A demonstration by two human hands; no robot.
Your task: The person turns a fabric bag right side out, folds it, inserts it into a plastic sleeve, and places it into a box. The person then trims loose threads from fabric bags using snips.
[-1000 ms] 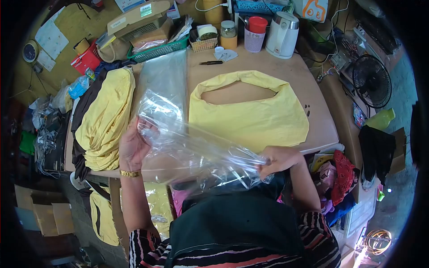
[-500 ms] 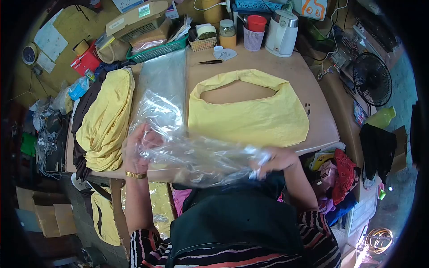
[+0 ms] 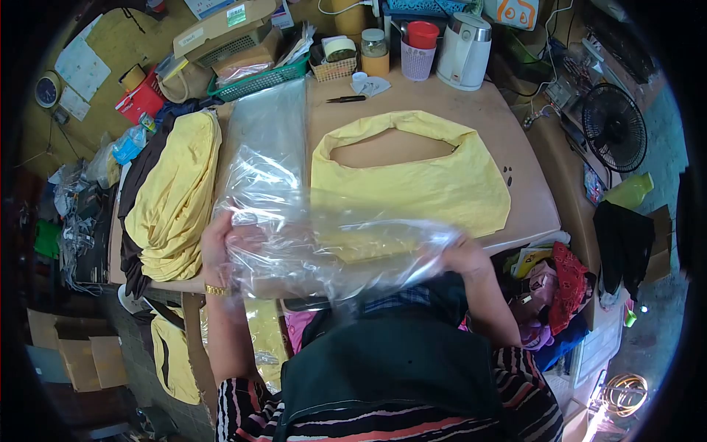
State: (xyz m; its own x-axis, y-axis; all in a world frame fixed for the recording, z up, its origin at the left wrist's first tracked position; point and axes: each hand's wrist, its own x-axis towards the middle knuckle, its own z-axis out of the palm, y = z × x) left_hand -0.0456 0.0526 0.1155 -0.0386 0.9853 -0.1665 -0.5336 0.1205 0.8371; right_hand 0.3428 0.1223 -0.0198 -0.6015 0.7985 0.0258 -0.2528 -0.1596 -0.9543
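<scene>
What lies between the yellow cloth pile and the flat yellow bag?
Clear plastic sheeting lies between the cloth pile and the bag, in the head view.

glossy, crinkled clear plastic bag [image 3: 346,254] beside matt, lightly wrinkled yellow cloth bag [image 3: 412,191]

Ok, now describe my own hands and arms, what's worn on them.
Both your left hand and right hand are ungloved. A gold-coloured linked band circles the left wrist; nothing shows on the right wrist. The forearms are bare below loose sleeves with wavy black, white and pinkish-red stripes.
</scene>
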